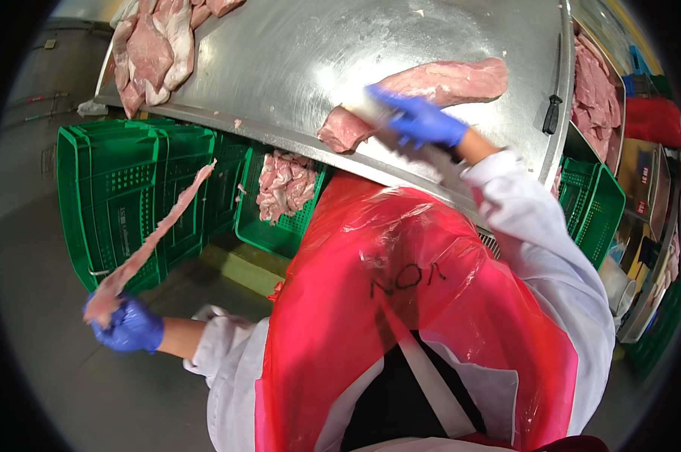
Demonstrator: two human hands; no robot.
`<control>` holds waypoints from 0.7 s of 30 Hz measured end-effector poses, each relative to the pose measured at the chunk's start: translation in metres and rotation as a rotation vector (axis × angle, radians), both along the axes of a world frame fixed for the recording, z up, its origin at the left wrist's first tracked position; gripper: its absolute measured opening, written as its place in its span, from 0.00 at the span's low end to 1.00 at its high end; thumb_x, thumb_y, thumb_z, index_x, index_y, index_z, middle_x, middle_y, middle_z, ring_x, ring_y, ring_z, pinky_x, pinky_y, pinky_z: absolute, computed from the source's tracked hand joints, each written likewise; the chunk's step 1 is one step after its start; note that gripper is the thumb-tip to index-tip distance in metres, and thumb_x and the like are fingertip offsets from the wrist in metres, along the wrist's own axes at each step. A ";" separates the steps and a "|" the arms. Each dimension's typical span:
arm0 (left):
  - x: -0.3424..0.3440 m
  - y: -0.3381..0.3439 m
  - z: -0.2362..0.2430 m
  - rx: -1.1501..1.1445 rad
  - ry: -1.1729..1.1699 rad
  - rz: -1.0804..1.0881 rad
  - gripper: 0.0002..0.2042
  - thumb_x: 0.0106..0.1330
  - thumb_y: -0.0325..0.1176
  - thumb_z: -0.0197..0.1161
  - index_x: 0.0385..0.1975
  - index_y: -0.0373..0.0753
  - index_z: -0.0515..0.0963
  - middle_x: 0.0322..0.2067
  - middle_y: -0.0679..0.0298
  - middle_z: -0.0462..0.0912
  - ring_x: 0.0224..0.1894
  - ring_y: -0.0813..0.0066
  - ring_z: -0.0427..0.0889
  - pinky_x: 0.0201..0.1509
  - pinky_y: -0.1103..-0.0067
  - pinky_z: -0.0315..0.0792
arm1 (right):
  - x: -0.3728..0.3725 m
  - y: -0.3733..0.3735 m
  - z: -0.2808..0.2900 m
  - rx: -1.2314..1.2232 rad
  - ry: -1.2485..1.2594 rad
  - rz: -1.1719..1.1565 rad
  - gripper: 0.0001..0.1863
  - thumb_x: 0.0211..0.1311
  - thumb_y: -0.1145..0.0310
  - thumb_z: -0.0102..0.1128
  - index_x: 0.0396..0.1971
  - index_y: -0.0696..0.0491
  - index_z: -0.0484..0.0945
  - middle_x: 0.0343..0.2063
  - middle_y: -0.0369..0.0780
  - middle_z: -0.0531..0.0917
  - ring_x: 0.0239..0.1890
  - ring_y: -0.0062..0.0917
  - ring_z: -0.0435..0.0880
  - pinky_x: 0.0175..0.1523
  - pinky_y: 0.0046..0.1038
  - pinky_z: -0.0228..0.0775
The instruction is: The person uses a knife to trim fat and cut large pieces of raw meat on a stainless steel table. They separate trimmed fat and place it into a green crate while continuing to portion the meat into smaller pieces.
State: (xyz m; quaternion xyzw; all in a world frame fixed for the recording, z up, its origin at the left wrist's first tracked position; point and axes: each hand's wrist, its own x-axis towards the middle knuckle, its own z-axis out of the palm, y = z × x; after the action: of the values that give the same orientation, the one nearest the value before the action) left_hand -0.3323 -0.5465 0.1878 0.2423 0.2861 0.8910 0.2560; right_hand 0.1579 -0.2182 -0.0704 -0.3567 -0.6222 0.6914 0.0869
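Note:
My left hand, in a blue glove, is low at my left side and grips one end of a long thin strip of raw meat that trails up toward the green crates. My right hand, also blue-gloved, rests on the steel table against a long pink cut of meat. It seems to hold a knife, whose blade is blurred over the cut's near end. A smaller piece lies at the table's near edge.
Green plastic crates stand under the table; one holds meat trimmings. More raw cuts are piled at the table's far left. A black-handled tool lies at the right edge, beside a tray of meat.

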 end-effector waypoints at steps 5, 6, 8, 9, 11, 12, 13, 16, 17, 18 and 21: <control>-0.014 -0.013 -0.186 -1.041 0.512 0.126 0.09 0.67 0.33 0.58 0.35 0.35 0.82 0.33 0.61 0.83 0.34 0.71 0.80 0.49 0.74 0.76 | 0.105 0.100 -0.024 0.298 -0.128 -0.360 0.41 0.65 0.70 0.56 0.76 0.31 0.53 0.32 0.37 0.83 0.25 0.17 0.79 0.31 0.23 0.77; -0.018 -0.003 -0.219 -1.520 0.772 -0.016 0.10 0.66 0.32 0.59 0.32 0.32 0.83 0.33 0.57 0.86 0.37 0.65 0.82 0.50 0.71 0.75 | 0.119 0.120 -0.033 0.323 -0.163 -0.391 0.41 0.65 0.70 0.56 0.76 0.30 0.53 0.30 0.38 0.83 0.25 0.17 0.79 0.31 0.24 0.77; -0.010 0.008 -0.299 -1.828 1.485 0.112 0.20 0.63 0.37 0.62 0.50 0.29 0.79 0.47 0.45 0.84 0.50 0.51 0.84 0.56 0.67 0.75 | 0.129 0.139 -0.043 0.334 -0.225 -0.412 0.41 0.65 0.70 0.56 0.76 0.28 0.54 0.27 0.38 0.82 0.23 0.18 0.79 0.30 0.25 0.77; 0.007 0.040 -0.322 -1.636 1.529 -0.010 0.29 0.59 0.45 0.70 0.56 0.33 0.76 0.52 0.43 0.81 0.53 0.44 0.81 0.57 0.60 0.75 | 0.134 0.141 -0.051 0.327 -0.267 -0.414 0.40 0.65 0.70 0.56 0.75 0.27 0.54 0.25 0.38 0.82 0.22 0.19 0.79 0.29 0.25 0.77; 0.129 0.139 -0.293 -1.218 1.731 -0.123 0.28 0.55 0.41 0.71 0.55 0.33 0.77 0.49 0.45 0.81 0.52 0.46 0.80 0.58 0.61 0.74 | 0.147 0.137 -0.071 0.350 -0.307 -0.465 0.41 0.65 0.69 0.56 0.75 0.25 0.54 0.21 0.40 0.81 0.18 0.22 0.79 0.30 0.27 0.77; 0.175 0.169 -0.291 -0.975 1.713 -0.148 0.29 0.55 0.41 0.71 0.55 0.34 0.76 0.49 0.46 0.81 0.52 0.46 0.80 0.59 0.61 0.73 | 0.144 0.133 -0.072 0.392 -0.342 -0.485 0.41 0.65 0.67 0.56 0.75 0.24 0.54 0.21 0.40 0.82 0.19 0.22 0.80 0.32 0.28 0.78; 0.216 0.195 -0.287 -0.901 1.776 -0.276 0.32 0.56 0.43 0.69 0.60 0.35 0.72 0.56 0.45 0.76 0.59 0.45 0.75 0.64 0.58 0.67 | 0.144 0.127 -0.071 0.435 -0.379 -0.504 0.41 0.64 0.66 0.56 0.75 0.24 0.53 0.22 0.40 0.83 0.20 0.23 0.82 0.33 0.28 0.79; 0.263 0.233 -0.324 -0.836 2.071 -0.229 0.34 0.58 0.43 0.66 0.67 0.43 0.67 0.69 0.46 0.62 0.69 0.40 0.61 0.71 0.50 0.54 | 0.154 0.112 -0.078 0.495 -0.485 -0.540 0.41 0.64 0.62 0.55 0.75 0.24 0.52 0.24 0.40 0.86 0.22 0.24 0.85 0.37 0.28 0.79; 0.260 0.251 -0.336 -0.830 2.206 -0.222 0.32 0.60 0.42 0.63 0.67 0.45 0.67 0.70 0.47 0.61 0.70 0.41 0.60 0.72 0.49 0.52 | 0.157 0.102 -0.077 0.497 -0.511 -0.541 0.41 0.63 0.59 0.55 0.75 0.24 0.51 0.24 0.40 0.86 0.24 0.25 0.86 0.39 0.28 0.79; 0.251 0.272 -0.339 -0.777 2.243 -0.253 0.31 0.62 0.40 0.62 0.68 0.48 0.67 0.70 0.48 0.61 0.70 0.41 0.60 0.72 0.49 0.52 | 0.159 0.086 -0.074 0.470 -0.518 -0.578 0.41 0.63 0.61 0.55 0.76 0.26 0.51 0.24 0.40 0.87 0.24 0.25 0.87 0.39 0.28 0.79; 0.207 0.344 -0.343 -0.705 2.298 -0.179 0.30 0.64 0.37 0.61 0.68 0.57 0.68 0.71 0.50 0.61 0.71 0.42 0.60 0.72 0.50 0.53 | 0.148 0.026 -0.057 0.322 -0.499 -0.736 0.42 0.63 0.67 0.56 0.77 0.33 0.51 0.23 0.43 0.86 0.25 0.27 0.87 0.41 0.30 0.80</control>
State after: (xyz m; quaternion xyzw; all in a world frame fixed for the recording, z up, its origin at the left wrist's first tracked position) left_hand -0.1255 -0.2022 -0.1548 0.8299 0.5568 0.0069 -0.0351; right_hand 0.3058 -0.1919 -0.1277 -0.6909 -0.5555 0.4026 0.2283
